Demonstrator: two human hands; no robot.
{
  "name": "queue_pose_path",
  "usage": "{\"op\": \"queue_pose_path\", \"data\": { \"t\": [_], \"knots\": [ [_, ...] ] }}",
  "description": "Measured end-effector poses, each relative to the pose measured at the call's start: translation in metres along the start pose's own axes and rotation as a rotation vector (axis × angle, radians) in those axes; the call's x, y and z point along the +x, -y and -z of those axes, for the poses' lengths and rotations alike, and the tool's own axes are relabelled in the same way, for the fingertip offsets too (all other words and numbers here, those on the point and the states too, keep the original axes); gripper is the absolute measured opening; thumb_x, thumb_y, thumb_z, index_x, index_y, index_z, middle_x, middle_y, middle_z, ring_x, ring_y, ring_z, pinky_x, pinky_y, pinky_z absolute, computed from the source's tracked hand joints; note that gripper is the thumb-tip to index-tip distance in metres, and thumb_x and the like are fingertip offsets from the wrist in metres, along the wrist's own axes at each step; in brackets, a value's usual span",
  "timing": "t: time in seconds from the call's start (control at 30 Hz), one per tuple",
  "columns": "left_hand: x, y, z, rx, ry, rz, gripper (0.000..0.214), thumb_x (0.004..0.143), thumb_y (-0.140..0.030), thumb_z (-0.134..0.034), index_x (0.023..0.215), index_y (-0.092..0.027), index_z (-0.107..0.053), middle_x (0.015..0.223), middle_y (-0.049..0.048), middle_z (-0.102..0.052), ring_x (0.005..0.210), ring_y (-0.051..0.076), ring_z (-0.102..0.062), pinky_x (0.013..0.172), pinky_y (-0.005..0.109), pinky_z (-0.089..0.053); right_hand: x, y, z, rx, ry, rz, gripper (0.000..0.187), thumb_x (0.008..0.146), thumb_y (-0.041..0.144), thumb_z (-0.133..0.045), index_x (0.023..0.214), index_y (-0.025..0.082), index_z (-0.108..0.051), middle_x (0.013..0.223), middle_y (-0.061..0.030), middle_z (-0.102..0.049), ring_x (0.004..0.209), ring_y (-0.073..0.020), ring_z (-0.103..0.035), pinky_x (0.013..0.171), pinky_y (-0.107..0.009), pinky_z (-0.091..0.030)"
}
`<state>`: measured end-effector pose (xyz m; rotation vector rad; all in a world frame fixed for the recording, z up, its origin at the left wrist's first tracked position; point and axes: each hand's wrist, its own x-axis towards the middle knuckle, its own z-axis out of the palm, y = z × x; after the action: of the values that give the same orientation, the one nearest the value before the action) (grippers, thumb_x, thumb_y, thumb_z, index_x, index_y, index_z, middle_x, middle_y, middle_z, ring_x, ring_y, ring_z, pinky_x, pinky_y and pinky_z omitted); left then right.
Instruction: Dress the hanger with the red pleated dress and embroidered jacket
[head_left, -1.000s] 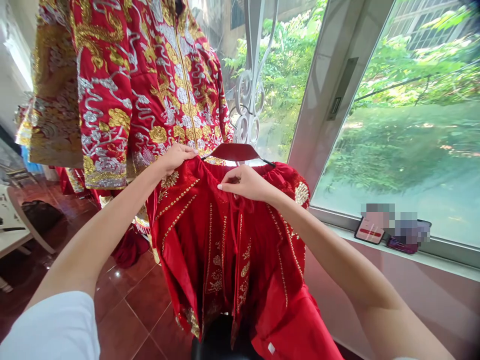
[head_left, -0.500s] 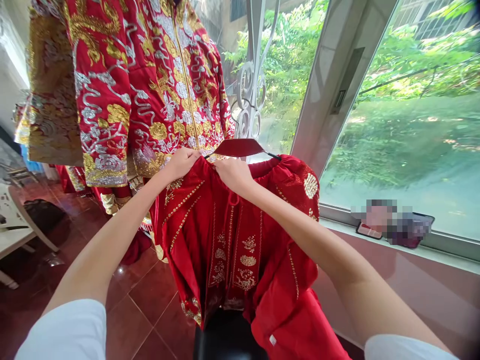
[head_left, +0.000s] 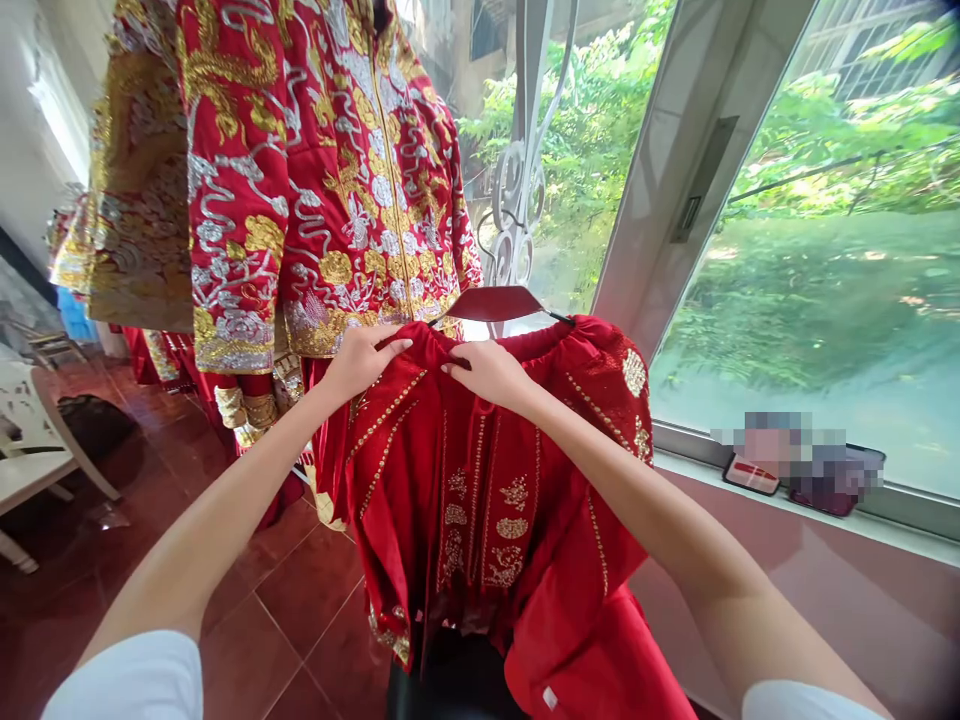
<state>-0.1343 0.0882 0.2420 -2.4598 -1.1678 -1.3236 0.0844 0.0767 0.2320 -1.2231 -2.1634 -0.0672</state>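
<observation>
In front of me a red garment with gold beadwork and a gathered top edge hangs on a hanger with a broad dark red middle. My left hand grips the left side of that edge, its thumb on the near face. A little to the right, my right hand is closed on the edge near the front middle, thumb and forefinger close together. Cloth partly hides the fingertips of both hands. Glossy red cloth with a small white tag spreads at the lower right.
A red jacket with gold and silver embroidery hangs behind at left, beside more embroidered clothes. A white metal scroll stand rises by the window. Two flat items, a phone-like one among them, lie on the sill. A white chair stands left.
The view has shifted slightly, so the clothes and window sit lower and further right. Both hands stay on the top edge; the left thumb now shows more clearly on the near side.
</observation>
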Motion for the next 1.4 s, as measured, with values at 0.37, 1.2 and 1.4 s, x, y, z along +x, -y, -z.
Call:
{"op": "queue_pose_path", "data": {
  "t": [0.37, 1.2, 1.4],
  "knots": [
    [0.040, 0.031, 0.021, -0.572, 0.259, 0.319, 0.054, 0.063, -0.069, -0.066, 0.064, -0.015, -0.063, 0.060, 0.0034, -0.061, 0.055, 0.014, -0.053, 0.054, 0.026, -0.042, 0.003, 0.001, 0.024, 0.438, -0.002, 0.158, 0.034, 0.084, 0.032, -0.051, 0.054, 0.017, -0.046, 0.052, 0.0050, -0.029, 0.054, -0.0082, -0.025, 0.055, -0.027, -0.021],
    [0.067, -0.010, 0.008, -0.341, 0.438, -0.066, 0.037, 0.064, -0.054, -0.073, 0.064, -0.017, -0.071, 0.086, 0.0068, -0.063, 0.075, 0.015, -0.056, 0.071, 0.030, -0.046, -0.024, -0.012, 0.044, 0.408, -0.033, 0.126, 0.023, 0.077, 0.028, -0.058, 0.059, 0.014, -0.061, 0.051, 0.0028, -0.046, 0.051, -0.0076, -0.034, 0.053, -0.026, -0.027],
    [0.059, -0.005, 0.005, -0.540, 0.369, 0.098, 0.038, 0.061, -0.043, -0.076, 0.090, -0.019, -0.075, 0.079, 0.0041, -0.069, 0.067, 0.013, -0.058, 0.063, 0.026, -0.044, -0.024, -0.016, 0.045, 0.451, -0.065, 0.119, 0.026, 0.079, 0.032, -0.058, 0.062, 0.013, -0.064, 0.051, 0.0023, -0.047, 0.050, -0.0073, -0.034, 0.051, -0.026, -0.027]
  ]
}}
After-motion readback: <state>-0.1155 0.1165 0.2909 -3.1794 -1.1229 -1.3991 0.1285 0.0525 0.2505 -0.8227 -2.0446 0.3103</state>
